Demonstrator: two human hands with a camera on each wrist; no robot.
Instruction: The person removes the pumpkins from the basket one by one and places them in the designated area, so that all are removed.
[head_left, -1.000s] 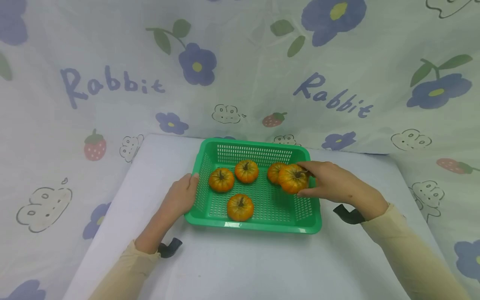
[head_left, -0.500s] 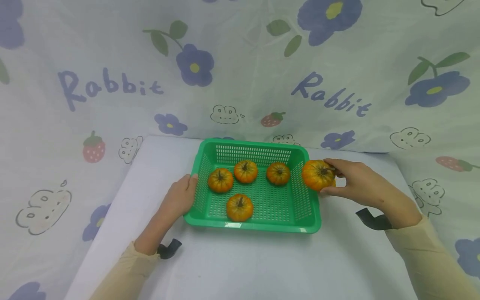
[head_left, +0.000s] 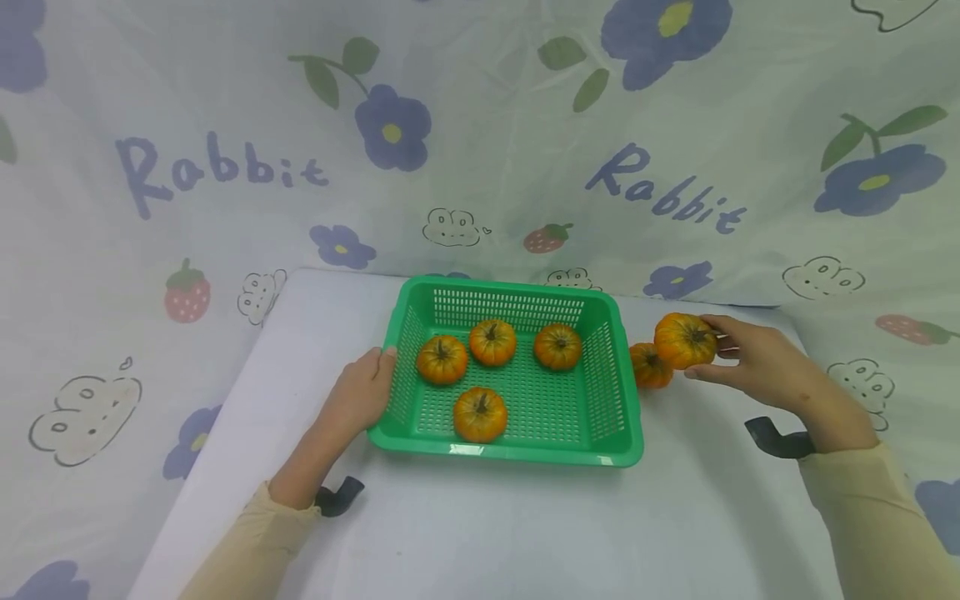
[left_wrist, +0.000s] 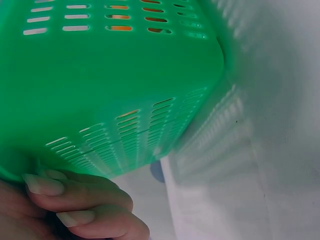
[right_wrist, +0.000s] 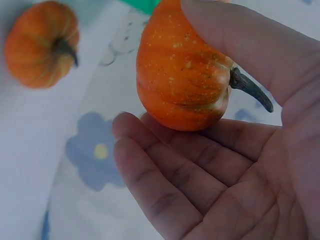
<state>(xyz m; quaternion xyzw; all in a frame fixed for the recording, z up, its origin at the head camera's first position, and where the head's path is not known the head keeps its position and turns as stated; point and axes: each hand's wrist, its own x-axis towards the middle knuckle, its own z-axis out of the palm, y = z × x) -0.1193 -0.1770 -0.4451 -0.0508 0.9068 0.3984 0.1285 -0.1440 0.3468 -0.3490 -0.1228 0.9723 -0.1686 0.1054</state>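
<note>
My right hand (head_left: 765,364) holds a small orange pumpkin (head_left: 686,341) between thumb and fingers, to the right of the green plastic basket (head_left: 510,454). The right wrist view shows this pumpkin (right_wrist: 182,70) with its dark stem pointing toward the palm. Just beyond it, a second pumpkin (head_left: 649,367) sits on the table against the basket's right side. My left hand (head_left: 362,390) grips the basket's left rim, thumb on top; in the left wrist view its fingers (left_wrist: 95,197) curl beneath the rim. Several similar pumpkins, one at the front (head_left: 480,415), lie inside the basket.
A white-covered table (head_left: 517,533) lies under everything. Behind it hangs a pale curtain (head_left: 480,108) printed with flowers, strawberries and rabbits, close to the basket's back edge. Dark wrist straps show on both arms.
My right hand has carried the pumpkin from above the basket's right end out past its rim, to the right. The pumpkin beside the basket has come into sight. My left hand stays put.
</note>
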